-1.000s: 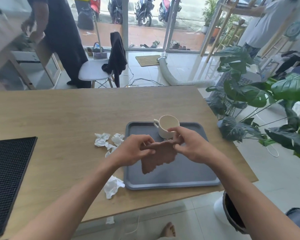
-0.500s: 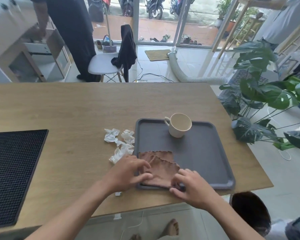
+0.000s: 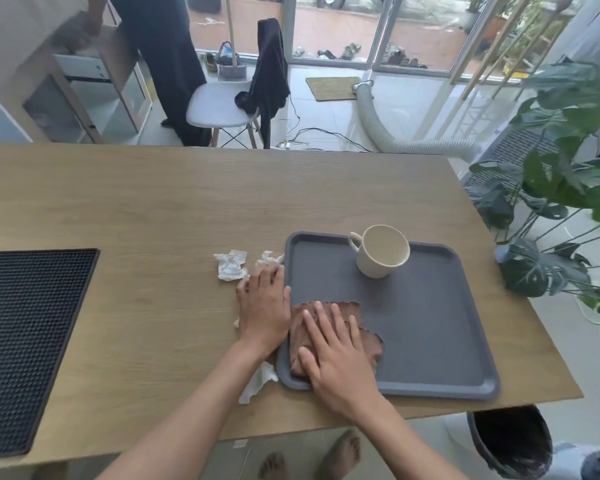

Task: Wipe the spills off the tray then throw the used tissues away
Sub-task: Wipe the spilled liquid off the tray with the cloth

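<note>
A grey tray (image 3: 430,327) lies on the wooden table (image 3: 153,202), with a cream mug (image 3: 381,251) standing at its far edge. A brown cloth (image 3: 368,337) lies flat in the tray's near-left corner. My right hand (image 3: 333,351) presses flat on the cloth with straight fingers. My left hand (image 3: 264,306) rests just left of the tray's rim, its fingers over crumpled white tissues. One crumpled tissue (image 3: 231,265) lies left of the tray, and another tissue (image 3: 258,382) shows under my left wrist near the table's front edge.
A black rubber mat (image 3: 25,337) covers the table's left part. A dark bin (image 3: 510,441) stands on the floor below the table's right front corner. A leafy plant (image 3: 568,188) is at the right. A person (image 3: 167,64) stands by a white chair (image 3: 222,105) behind the table.
The cloth went from held up between both hands to lying flat in the tray. My right hand now presses it; my left hand has moved off it to the tissues.
</note>
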A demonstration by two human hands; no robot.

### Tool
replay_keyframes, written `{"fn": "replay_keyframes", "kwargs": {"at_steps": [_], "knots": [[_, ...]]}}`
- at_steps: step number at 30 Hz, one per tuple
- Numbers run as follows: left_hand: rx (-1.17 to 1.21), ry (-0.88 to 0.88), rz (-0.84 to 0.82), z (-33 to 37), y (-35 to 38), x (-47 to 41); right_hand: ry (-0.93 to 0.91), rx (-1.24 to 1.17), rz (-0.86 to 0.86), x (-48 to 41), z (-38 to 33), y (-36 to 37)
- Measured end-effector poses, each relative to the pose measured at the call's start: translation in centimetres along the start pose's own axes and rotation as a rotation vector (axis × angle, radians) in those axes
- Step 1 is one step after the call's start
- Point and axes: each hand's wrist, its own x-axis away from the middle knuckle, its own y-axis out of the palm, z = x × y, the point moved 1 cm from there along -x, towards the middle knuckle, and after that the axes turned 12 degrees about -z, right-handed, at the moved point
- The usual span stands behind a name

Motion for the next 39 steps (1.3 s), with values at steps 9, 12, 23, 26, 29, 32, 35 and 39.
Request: {"fn": "replay_keyframes", "kwargs": {"at_steps": [9, 12, 23, 26, 29, 32, 35, 39], "knots": [[-0.073, -0.005, 0.018, -0.1, 0.4, 0.1, 0.081, 0.005, 0.028, -7.9, 0.9, -1.8], [-0.059, 0.002, 0.028, -0.1, 0.5, 0.0, 0.077, -0.016, 0.028, -10.7, 1.0, -2.7], [0.058, -0.006, 0.071, 0.0, 0.5, 0.2, 0.079, -0.067, 0.046, -14.5, 1.3, -3.9], [0.068, -0.001, 0.076, -0.1, 0.5, 0.3, -0.009, -0.053, 0.053, -12.6, 1.6, -3.7], [0.083, 0.005, 0.076, -0.2, 0.5, 0.2, -0.051, -0.060, 0.060, -9.9, 1.2, -3.3], [0.094, 0.001, 0.078, -0.2, 0.4, 0.2, -0.093, -0.079, 0.082, -7.1, 0.7, -2.9], [0.097, -0.006, 0.075, -0.2, 0.3, 0.2, -0.141, -0.099, 0.071, -4.2, 0.3, -2.4], [0.109, -0.022, 0.063, -0.2, 0.3, 0.1, -0.216, -0.120, 0.037, -0.9, 0.3, -1.9]]}}
